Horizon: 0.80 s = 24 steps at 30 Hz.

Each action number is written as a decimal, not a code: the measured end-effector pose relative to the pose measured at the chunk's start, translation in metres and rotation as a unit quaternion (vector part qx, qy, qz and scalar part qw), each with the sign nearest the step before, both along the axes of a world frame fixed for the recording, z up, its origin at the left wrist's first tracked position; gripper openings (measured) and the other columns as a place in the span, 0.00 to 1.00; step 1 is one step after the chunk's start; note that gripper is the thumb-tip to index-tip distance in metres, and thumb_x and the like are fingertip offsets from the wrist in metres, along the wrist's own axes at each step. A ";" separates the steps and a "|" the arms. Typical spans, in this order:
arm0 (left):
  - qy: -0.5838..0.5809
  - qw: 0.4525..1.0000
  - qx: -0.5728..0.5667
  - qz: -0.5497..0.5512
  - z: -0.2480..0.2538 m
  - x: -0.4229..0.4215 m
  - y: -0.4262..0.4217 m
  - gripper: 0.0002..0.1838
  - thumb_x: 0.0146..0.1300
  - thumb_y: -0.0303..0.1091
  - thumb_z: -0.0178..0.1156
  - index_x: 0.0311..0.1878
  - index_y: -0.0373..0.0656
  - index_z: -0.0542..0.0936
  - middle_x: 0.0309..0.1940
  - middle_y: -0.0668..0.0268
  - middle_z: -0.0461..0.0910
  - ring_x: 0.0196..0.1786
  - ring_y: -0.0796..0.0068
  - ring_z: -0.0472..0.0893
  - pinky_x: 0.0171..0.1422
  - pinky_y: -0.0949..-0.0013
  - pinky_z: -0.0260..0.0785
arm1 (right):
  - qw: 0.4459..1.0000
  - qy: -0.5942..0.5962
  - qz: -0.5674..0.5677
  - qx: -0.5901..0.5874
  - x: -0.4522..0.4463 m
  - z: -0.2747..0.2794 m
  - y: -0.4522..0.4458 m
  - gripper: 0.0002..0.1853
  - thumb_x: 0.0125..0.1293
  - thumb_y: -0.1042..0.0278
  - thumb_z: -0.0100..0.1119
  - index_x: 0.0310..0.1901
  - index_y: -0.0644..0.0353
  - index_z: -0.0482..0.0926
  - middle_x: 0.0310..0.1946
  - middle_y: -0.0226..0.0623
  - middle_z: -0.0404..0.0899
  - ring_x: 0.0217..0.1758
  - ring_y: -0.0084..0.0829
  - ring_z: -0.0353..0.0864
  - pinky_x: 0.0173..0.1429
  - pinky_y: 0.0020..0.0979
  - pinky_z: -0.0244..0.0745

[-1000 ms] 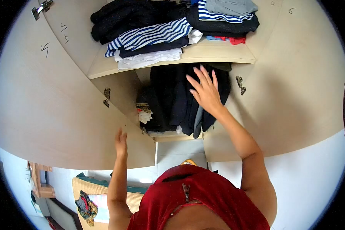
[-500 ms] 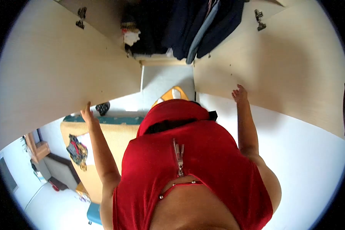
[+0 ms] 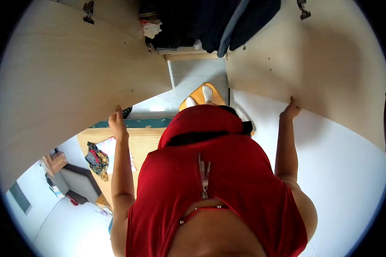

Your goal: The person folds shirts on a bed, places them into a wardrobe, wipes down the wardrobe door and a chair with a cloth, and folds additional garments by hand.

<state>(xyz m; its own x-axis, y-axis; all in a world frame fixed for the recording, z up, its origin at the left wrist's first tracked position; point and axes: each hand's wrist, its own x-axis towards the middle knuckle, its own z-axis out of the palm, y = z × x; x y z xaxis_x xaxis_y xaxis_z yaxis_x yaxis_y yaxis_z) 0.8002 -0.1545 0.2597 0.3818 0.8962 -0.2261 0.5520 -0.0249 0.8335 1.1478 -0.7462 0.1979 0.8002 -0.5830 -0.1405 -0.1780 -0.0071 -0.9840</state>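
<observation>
My left hand (image 3: 118, 122) is at the lower edge of the left wardrobe door (image 3: 68, 73), its thumb on the inner face and its fingers curled at the edge. At the lower edge of the right wardrobe door (image 3: 330, 81), my right hand (image 3: 291, 109) has its thumb up against the panel and its other fingers closed around the edge. Both doors stand ajar. Between them, dark clothes (image 3: 180, 25) hang inside the wardrobe, with a grey-blue garment (image 3: 232, 30) among them.
A bed or mat (image 3: 137, 141) with crumpled patterned cloth (image 3: 96, 160) lies at the lower left. Beyond it are a wooden piece (image 3: 55, 162) and a grey chair-like item (image 3: 79, 184). My feet in white socks (image 3: 207, 93) are on something yellow. Metal hinges (image 3: 88, 12) sit on the doors.
The view has tipped down, so the shelf of folded clothes is out of sight. My right hand has left the hanging clothes for the right door's edge; my left hand has reached the left door's edge.
</observation>
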 end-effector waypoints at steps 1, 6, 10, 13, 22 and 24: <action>-0.017 1.000 0.009 -0.013 -0.001 0.006 -0.009 0.23 0.67 0.46 0.58 0.47 0.29 0.79 0.39 0.61 0.81 0.40 0.77 0.74 0.47 0.71 0.67 | 1.000 -0.004 -0.012 -0.028 -0.001 0.019 0.021 0.23 0.55 0.74 0.62 0.53 0.64 0.70 0.52 0.38 0.73 0.51 0.35 0.73 0.59 0.34 0.66; 0.059 0.984 -0.020 -0.168 0.013 0.047 -0.042 0.20 0.68 0.42 0.56 0.46 0.29 0.79 0.39 0.61 0.81 0.43 0.76 0.75 0.51 0.70 0.66 | 0.998 -0.031 -0.030 -0.051 0.003 0.008 0.024 0.23 0.55 0.80 0.59 0.54 0.65 0.68 0.51 0.40 0.72 0.54 0.35 0.72 0.60 0.34 0.68; 0.033 0.960 -0.040 -0.276 0.013 0.096 -0.061 0.20 0.67 0.43 0.57 0.40 0.30 0.80 0.31 0.68 0.78 0.37 0.80 0.71 0.44 0.72 0.64 | 0.999 -0.005 -0.037 -0.039 -0.001 0.021 0.036 0.23 0.56 0.77 0.60 0.54 0.65 0.68 0.52 0.40 0.72 0.56 0.35 0.70 0.63 0.34 0.64; 0.047 0.934 -0.125 -0.332 0.019 0.140 -0.063 0.23 0.67 0.40 0.57 0.58 0.33 0.73 0.51 0.56 0.80 0.56 0.72 0.75 0.61 0.71 0.63 | 0.998 -0.017 -0.037 -0.046 -0.005 0.009 0.035 0.24 0.57 0.76 0.60 0.55 0.64 0.66 0.53 0.40 0.71 0.56 0.35 0.69 0.63 0.33 0.63; -0.266 0.837 -0.389 -0.277 0.114 0.301 -0.060 0.37 0.72 0.45 0.43 0.72 0.29 0.43 0.72 0.41 0.45 0.74 0.51 0.51 0.78 0.57 0.48 | 0.995 0.033 -0.001 -0.096 -0.010 0.021 0.027 0.20 0.61 0.66 0.61 0.53 0.62 0.71 0.48 0.35 0.75 0.52 0.33 0.72 0.59 0.34 0.66; -0.311 0.794 -0.448 -0.268 0.123 0.322 -0.048 0.40 0.72 0.44 0.44 0.72 0.28 0.35 0.73 0.40 0.37 0.75 0.47 0.46 0.79 0.55 0.45 | 0.985 0.065 -0.006 -0.161 -0.011 0.033 0.031 0.17 0.60 0.66 0.60 0.49 0.62 0.72 0.43 0.37 0.78 0.48 0.36 0.76 0.56 0.35 0.69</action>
<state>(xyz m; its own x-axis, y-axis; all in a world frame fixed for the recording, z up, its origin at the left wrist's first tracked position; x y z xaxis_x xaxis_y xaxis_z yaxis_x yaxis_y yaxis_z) 1.1226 -0.2030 0.3831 0.9417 0.1526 -0.2999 0.1374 0.6392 0.7566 1.1370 -0.7153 0.2306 0.7806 -0.6232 -0.0483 -0.3044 -0.3114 -0.9002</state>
